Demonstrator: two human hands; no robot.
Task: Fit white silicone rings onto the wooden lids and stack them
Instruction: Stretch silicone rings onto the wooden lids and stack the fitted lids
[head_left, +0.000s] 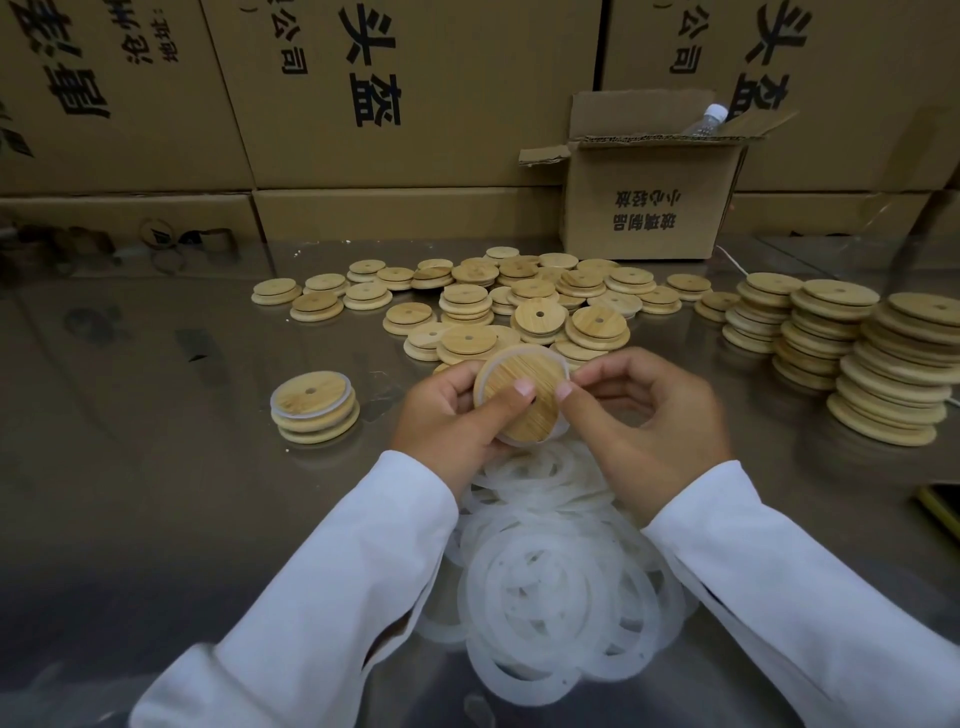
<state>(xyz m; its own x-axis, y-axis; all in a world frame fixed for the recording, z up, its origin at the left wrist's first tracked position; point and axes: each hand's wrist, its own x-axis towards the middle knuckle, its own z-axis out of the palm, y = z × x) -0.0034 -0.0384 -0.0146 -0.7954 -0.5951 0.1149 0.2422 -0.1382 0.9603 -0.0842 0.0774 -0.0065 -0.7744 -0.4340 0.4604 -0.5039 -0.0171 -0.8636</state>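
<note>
Your head camera is looking forward and down, hanging close over your left hand (448, 418), right hand (647, 421) and table (156, 447), facing the boxes (441, 114).

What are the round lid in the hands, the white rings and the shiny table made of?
The lid looks like wood, maybe bamboo: pale tan, fine straight grain, matte. The rings look like soft silicone or rubber: milky, see-through, floppy. The table seems metal, perhaps steel: grey and reflective.

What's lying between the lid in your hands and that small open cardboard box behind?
In the head view, a scattered heap of wooden lids lies on the table between the held lid and the open box.
</note>
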